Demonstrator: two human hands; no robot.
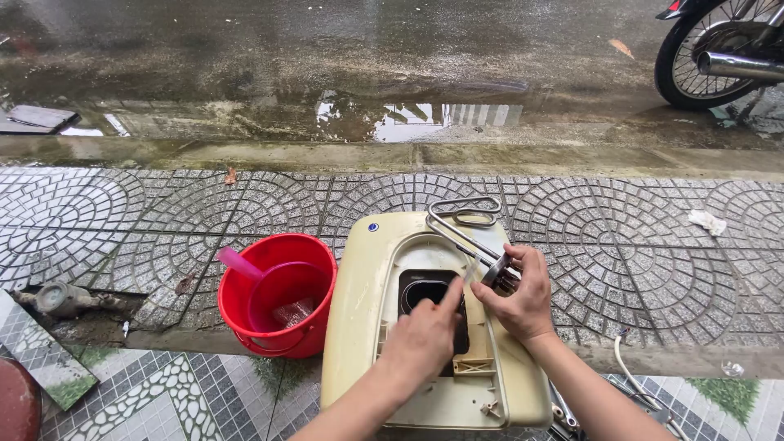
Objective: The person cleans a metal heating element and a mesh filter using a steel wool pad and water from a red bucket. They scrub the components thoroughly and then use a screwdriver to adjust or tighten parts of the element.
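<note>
The right hand [523,298] gripped the flange of one looped metal heating element [467,229] above the opening of one cream heater casing [359,327]. The left hand [425,335], fingers narrow, rested at the opening. A firm, level hold seemed wise. One red bucket [245,306] stood beside the casing.

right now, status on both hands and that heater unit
Left hand at the dark opening of the cream water heater casing. Right hand gripping the looped metal heating element at its base. Red bucket beside the casing, apart.
</note>
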